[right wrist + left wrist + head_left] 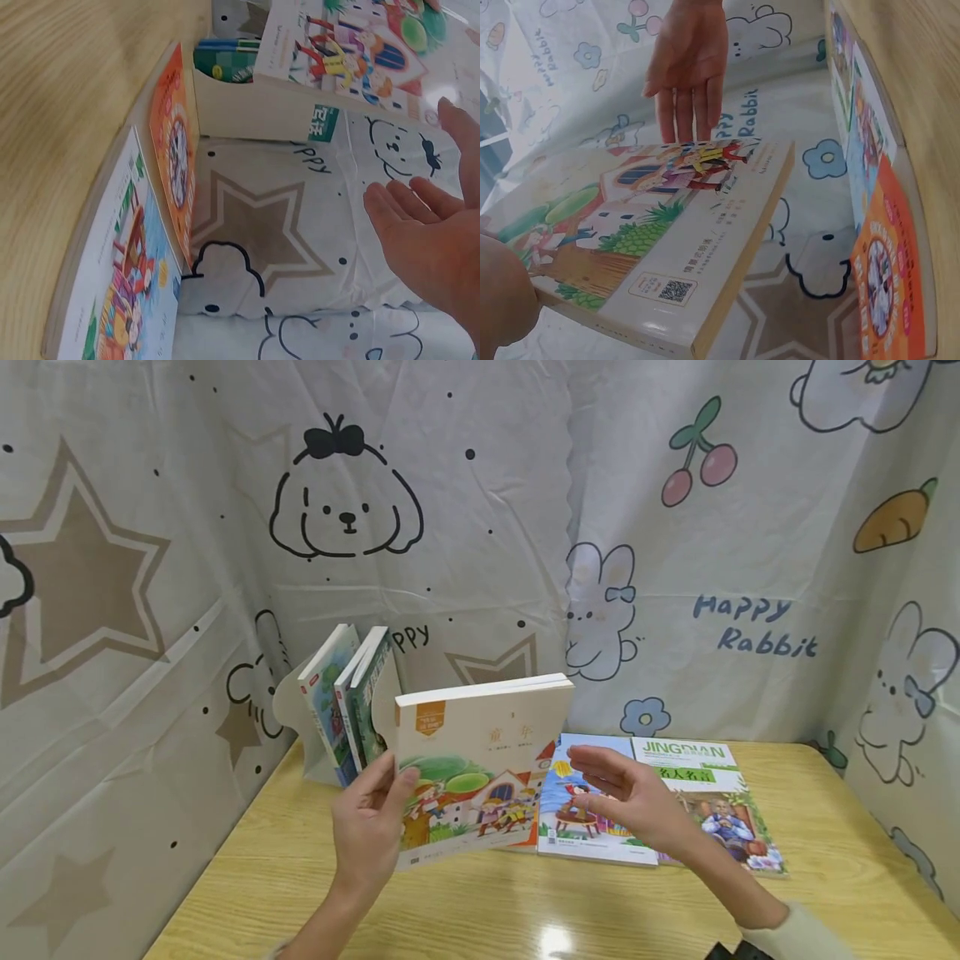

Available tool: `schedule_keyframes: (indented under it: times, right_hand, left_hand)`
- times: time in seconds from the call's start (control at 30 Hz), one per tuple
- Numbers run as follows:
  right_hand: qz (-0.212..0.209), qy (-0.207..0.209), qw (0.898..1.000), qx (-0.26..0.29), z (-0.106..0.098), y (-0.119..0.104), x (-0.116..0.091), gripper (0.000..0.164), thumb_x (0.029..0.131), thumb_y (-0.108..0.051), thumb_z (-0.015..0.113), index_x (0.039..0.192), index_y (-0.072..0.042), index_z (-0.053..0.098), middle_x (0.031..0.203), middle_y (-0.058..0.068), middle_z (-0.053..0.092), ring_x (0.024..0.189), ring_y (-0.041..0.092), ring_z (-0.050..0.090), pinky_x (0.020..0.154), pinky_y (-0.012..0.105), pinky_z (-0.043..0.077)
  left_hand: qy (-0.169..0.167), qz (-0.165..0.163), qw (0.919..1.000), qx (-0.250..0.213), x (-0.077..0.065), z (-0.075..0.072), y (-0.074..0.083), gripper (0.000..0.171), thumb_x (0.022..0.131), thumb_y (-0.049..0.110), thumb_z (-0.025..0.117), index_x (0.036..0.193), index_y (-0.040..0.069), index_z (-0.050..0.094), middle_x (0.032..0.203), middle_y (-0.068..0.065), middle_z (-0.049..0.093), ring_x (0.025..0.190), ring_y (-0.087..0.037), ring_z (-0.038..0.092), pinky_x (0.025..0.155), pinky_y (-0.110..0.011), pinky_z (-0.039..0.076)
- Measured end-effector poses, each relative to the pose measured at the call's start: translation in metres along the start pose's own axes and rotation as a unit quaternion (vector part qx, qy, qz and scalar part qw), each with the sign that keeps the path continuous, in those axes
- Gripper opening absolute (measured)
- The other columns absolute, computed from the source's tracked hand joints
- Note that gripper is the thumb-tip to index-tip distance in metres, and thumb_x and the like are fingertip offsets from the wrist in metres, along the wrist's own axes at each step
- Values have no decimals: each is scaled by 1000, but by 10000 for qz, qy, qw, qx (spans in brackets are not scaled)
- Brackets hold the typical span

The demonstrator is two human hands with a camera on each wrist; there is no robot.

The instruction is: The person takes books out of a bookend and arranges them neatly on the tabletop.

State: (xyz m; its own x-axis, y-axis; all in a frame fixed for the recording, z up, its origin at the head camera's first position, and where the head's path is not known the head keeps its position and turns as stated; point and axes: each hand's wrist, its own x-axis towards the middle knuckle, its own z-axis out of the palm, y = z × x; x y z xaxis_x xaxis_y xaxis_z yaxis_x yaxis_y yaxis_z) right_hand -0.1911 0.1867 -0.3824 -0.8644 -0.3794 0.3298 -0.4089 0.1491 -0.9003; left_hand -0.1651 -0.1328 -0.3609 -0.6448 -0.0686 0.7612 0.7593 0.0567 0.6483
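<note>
My left hand (369, 822) grips a cream picture-covered book (468, 777) by its left edge, the thumb on the front cover. The book is raised above the table, its cover facing me and tilted a little. To the right of it, my right hand (637, 797) is held up with fingers extended, apart from the book. In the left wrist view the right hand (690, 75) shows its palm beyond the book's far edge. The right wrist view shows the right hand (427, 232) below the book's lower corner, holding nothing.
A white book holder (318, 760) at the back left bears several upright books (363, 693). On the wooden table (450, 910) lie a blue-covered book (592, 843), a green-and-white book (750, 814) and an orange book (889, 262). Patterned curtains (480, 527) hang close behind and at the sides.
</note>
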Motion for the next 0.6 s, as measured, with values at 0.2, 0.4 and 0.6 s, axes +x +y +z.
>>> schedule_keyframes:
  times: [0.2, 0.4, 0.6]
  right_hand:
    - [107, -136, 9994, 290, 11, 1, -1, 58, 95, -6, 69, 146, 4, 43, 141, 25, 51, 130, 43, 48, 101, 32, 47]
    - [-491, -233, 9974, 476, 11, 2, -3, 44, 97, 3, 62, 139, 6, 50, 125, 19, 65, 108, 28, 67, 84, 37, 58]
    - [-1054, -289, 9933, 366, 6, 1, -5, 34, 97, 8, 57, 131, 7, 57, 118, 5, 71, 94, 19, 70, 68, 31, 58]
  left_hand:
    - [-185, -90, 9994, -280, -6, 9, 0, 29, 94, -13, 57, 123, -15, 61, 104, 0, 72, 77, -6, 63, 63, -14, 50]
    - [-357, -30, 9988, -334, -10, 15, -1, 30, 94, -13, 58, 124, -15, 61, 104, 0, 71, 70, -5, 60, 55, -15, 47]
    - [-530, 18, 9967, -612, -11, 19, -3, 28, 94, -15, 55, 122, -17, 60, 104, -3, 72, 73, -7, 64, 58, -17, 52]
